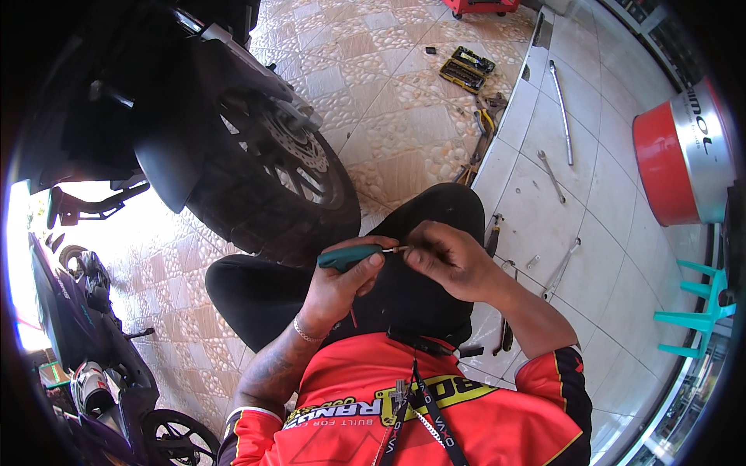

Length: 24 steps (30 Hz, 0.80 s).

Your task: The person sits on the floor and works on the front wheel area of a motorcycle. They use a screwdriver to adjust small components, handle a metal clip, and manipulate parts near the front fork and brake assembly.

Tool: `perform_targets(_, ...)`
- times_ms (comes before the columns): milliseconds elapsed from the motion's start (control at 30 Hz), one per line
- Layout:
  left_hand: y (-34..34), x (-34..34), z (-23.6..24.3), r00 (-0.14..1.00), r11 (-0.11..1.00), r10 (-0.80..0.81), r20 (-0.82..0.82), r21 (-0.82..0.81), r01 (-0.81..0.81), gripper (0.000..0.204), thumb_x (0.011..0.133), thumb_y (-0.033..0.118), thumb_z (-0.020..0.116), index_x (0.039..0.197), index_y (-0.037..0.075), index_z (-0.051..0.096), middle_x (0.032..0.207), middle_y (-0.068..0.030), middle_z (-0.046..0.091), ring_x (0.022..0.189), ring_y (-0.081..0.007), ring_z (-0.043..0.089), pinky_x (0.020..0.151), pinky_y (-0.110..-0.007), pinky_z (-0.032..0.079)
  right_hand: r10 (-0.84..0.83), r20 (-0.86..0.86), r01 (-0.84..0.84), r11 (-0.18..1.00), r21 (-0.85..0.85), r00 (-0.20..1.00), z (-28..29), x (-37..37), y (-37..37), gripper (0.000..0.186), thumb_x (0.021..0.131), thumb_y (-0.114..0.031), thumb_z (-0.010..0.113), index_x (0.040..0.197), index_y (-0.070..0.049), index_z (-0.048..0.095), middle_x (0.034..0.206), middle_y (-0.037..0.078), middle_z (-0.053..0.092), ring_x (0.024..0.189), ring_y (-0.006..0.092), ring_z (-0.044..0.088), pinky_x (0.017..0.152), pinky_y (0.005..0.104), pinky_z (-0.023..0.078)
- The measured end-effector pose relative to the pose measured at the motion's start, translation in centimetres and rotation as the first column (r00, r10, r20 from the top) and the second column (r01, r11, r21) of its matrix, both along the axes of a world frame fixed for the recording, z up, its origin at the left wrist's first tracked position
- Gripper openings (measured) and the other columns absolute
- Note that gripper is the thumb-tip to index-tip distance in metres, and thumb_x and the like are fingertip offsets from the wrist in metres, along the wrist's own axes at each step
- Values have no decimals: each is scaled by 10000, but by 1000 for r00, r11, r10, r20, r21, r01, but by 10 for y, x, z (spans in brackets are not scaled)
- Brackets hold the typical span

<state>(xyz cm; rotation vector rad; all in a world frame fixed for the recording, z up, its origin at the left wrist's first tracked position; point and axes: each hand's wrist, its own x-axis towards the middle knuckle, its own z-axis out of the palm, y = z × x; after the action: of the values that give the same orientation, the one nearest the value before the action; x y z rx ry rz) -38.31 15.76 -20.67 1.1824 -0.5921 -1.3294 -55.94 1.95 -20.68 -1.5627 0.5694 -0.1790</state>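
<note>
Near the motorcycle wheel [291, 213], we are clamping the green-handled tool [350, 255] in our left hand [339, 286], pinching its tip with our right hand [454, 262] — a slack pinch could be inviting a slip and jab.

Looks smooth, plastic on green handle [348, 257]; shines metallic on thin shaft [389, 251]; shows matt, rough rubber on tire [307, 221]; gleams glossy on white tiles [602, 140].
</note>
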Motion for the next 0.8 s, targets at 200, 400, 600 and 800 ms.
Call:
perform_targets(200,0,-1,-2,1000,1000,-4,-13,18,4,358,976,187,645,1225,-68,609,640,46,465,521,-40,374,471,-209,281,-87,176,133,952,-274,981,4,3,3,268,951,-275,693,1022,-26,626,845,66,577,744,146,578,665,291,472)
perform_targets(400,0,0,-3,1000,1000,4,-24,4,-4,356,973,185,648,1219,-70,613,640,45,471,520,-40,376,471,-205,282,-103,12,103,988,-116,995,-2,1,4,213,942,-200,709,1031,-25,625,872,32,566,727,99,532,662,252,437)
perform_targets(600,1,0,-5,999,1000,25,-32,11,-25,357,969,189,656,1211,-71,621,636,41,480,517,-40,386,471,-202,291,-169,254,226,949,-218,952,-6,4,10,240,941,-234,702,1022,-18,640,854,56,561,723,142,563,653,289,461)
perform_targets(800,2,1,-6,999,1000,-11,-45,3,11,290,981,163,643,1208,-18,653,688,53,497,548,-37,412,489,-208,315,-151,130,177,959,-222,980,-12,2,9,201,929,-202,713,994,-20,658,843,50,567,762,154,584,680,291,471)
